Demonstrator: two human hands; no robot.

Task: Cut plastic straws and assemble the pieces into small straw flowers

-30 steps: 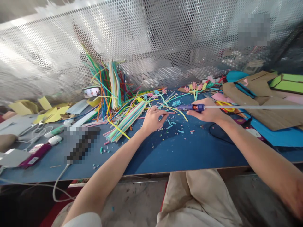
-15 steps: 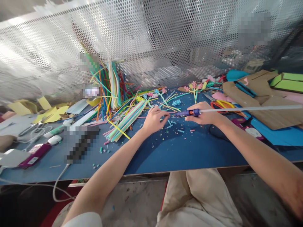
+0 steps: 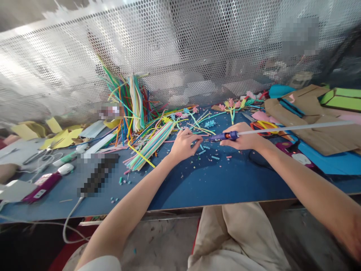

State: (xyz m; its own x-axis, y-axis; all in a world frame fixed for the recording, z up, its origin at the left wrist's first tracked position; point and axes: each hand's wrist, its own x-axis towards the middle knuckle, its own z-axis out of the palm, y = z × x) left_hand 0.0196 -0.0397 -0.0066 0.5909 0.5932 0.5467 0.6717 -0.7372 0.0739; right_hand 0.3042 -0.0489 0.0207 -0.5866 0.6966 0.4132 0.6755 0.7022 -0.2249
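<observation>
- I judge this a gluing step: my right hand (image 3: 244,137) grips the glue gun (image 3: 225,136), nozzle near my left hand (image 3: 182,145).
- Left fingers pinch a small piece, too tiny to identify, over the worktop (image 3: 214,180).
- Next needs a steady nozzle.

Purple glue gun (image 3: 225,136), blue table (image 3: 197,180)

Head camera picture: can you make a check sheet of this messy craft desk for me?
Surface: blue table, sprinkled with tiny coloured snippets.
Job's things: purple glue gun with a long clear glue stick out the back; a small piece pinched at its nozzle, too small to tell.
Clutter: bundle of coloured straws, yellow paper, cardboard, green box.
Grippers: right hand grips the glue gun; left hand pinches the piece.
Cables: black cord, white cable.
Surroundings: perforated metal screen behind the table.
</observation>
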